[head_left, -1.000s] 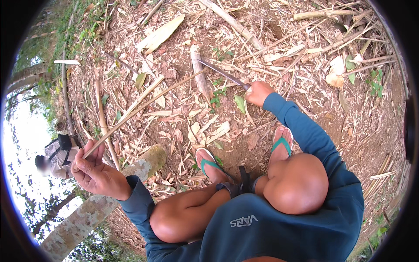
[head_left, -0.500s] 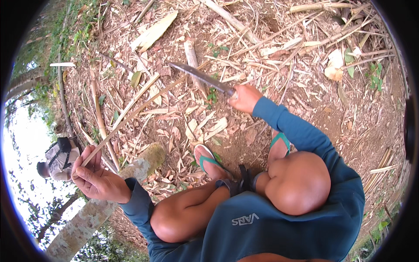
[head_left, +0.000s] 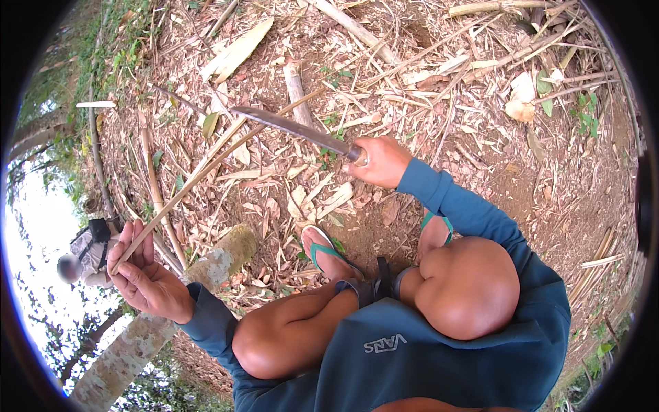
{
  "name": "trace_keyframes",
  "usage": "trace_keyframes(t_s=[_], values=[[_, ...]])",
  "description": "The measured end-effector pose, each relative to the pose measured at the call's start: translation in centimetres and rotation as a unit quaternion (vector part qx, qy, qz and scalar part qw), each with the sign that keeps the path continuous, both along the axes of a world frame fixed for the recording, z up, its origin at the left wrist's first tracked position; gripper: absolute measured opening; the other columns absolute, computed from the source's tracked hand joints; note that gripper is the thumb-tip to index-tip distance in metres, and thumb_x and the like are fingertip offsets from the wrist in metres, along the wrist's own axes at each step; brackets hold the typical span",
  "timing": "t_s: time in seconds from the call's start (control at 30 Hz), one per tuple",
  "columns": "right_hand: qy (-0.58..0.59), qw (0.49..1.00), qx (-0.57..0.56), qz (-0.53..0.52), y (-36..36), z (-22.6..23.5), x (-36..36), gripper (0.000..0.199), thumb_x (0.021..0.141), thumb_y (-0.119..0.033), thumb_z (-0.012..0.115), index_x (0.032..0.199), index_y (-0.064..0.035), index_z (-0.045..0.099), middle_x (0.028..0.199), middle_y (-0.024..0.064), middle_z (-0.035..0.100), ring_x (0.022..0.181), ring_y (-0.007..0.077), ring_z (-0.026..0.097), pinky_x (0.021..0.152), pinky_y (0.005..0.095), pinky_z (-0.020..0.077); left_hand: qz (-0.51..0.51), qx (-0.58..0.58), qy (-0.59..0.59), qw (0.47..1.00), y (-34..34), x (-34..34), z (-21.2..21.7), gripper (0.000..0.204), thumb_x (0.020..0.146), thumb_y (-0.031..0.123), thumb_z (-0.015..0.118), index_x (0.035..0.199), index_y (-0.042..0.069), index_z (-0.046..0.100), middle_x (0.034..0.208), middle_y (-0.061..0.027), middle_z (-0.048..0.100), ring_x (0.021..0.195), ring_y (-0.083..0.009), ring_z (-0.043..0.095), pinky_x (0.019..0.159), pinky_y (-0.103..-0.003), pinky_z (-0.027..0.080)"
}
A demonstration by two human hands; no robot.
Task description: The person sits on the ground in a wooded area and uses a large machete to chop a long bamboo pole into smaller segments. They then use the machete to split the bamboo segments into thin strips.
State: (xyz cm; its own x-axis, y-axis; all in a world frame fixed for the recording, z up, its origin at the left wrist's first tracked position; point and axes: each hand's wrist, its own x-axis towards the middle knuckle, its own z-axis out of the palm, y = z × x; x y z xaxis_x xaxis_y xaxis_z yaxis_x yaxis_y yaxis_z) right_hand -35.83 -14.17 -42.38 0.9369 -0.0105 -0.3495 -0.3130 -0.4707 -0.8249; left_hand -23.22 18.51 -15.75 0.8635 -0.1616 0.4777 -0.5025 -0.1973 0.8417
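Observation:
My left hand (head_left: 152, 283) pinches the near end of a long, thin bamboo strip (head_left: 177, 199) between thumb and fingers. The strip slants up and away to the right, over the littered ground. In my right hand (head_left: 384, 162) is the handle of a machete (head_left: 295, 129), its dark blade pointing left and slightly upward. Near its tip the blade crosses the strip in view; whether the two touch, I cannot tell.
A mottled log (head_left: 206, 268) lies by my left knee. Wood shavings (head_left: 336, 199) and split pieces cover the ground, with a short stick (head_left: 296, 93) ahead and a stack of strips (head_left: 596, 268) at right. Another person (head_left: 89, 250) is at far left.
My right hand has shifted left and slightly nearer, carrying the machete blade leftward along the strip. My left hand has moved slightly left, still holding the strip.

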Motion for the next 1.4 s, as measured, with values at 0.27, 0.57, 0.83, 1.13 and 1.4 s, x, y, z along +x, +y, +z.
trace_keyframes(t_s=[0.27,0.57,0.83,1.13,1.4], values=[[0.164,0.980,-0.096,-0.064,-4.0,-1.0,4.7,0.041,0.080,-0.034,0.068,0.100,0.0027,0.066,0.074,0.0216,0.067,0.069,0.0363,0.068,0.070,0.0443,0.0544,0.032,0.010,-0.014,0.999,-1.6,-0.8,0.1,0.029,0.107,0.019,0.035,0.114,-0.006,0.047,0.115,-0.0314,0.061,0.110,-0.0380,0.064,0.092,-0.041,0.059],[0.065,0.997,-0.040,-0.012,-1.6,-0.5,2.3,0.042,0.080,-0.034,0.068,0.095,0.0040,0.067,0.072,0.0207,0.067,0.073,0.0346,0.069,0.073,0.0441,0.0543,0.045,-0.011,0.004,0.999,-0.6,0.4,-0.5,0.031,0.107,0.020,0.036,0.117,-0.006,0.049,0.119,-0.0314,0.059,0.112,-0.0399,0.062,0.093,-0.043,0.058],[0.124,0.992,-0.017,-0.002,-3.5,0.7,2.7,0.041,0.079,-0.038,0.069,0.097,-0.0010,0.068,0.069,0.0168,0.065,0.068,0.0320,0.068,0.068,0.0430,0.0540,0.081,-0.028,0.004,0.996,-1.5,-0.2,-1.0,0.038,0.107,0.021,0.035,0.127,-0.010,0.042,0.125,-0.0335,0.055,0.117,-0.0419,0.059,0.099,-0.047,0.055],[0.135,0.988,-0.039,-0.062,-3.5,0.0,3.4,0.043,0.080,-0.037,0.068,0.100,0.0008,0.068,0.078,0.0210,0.069,0.073,0.0339,0.069,0.073,0.0429,0.0549,-0.020,-0.066,-0.015,0.998,-2.4,0.3,-1.1,0.027,0.107,0.020,0.035,0.116,-0.002,0.048,0.120,-0.0346,0.057,0.112,-0.0425,0.062,0.094,-0.046,0.057],[0.027,0.997,-0.031,0.065,-1.8,-0.6,1.7,0.039,0.082,-0.031,0.063,0.101,0.0026,0.066,0.081,0.0222,0.069,0.075,0.0343,0.069,0.073,0.0423,0.0569,0.016,-0.059,-0.029,0.998,-2.7,0.1,-0.7,0.021,0.107,0.020,0.036,0.109,0.001,0.046,0.113,-0.0302,0.062,0.106,-0.0387,0.066,0.088,-0.042,0.061]])
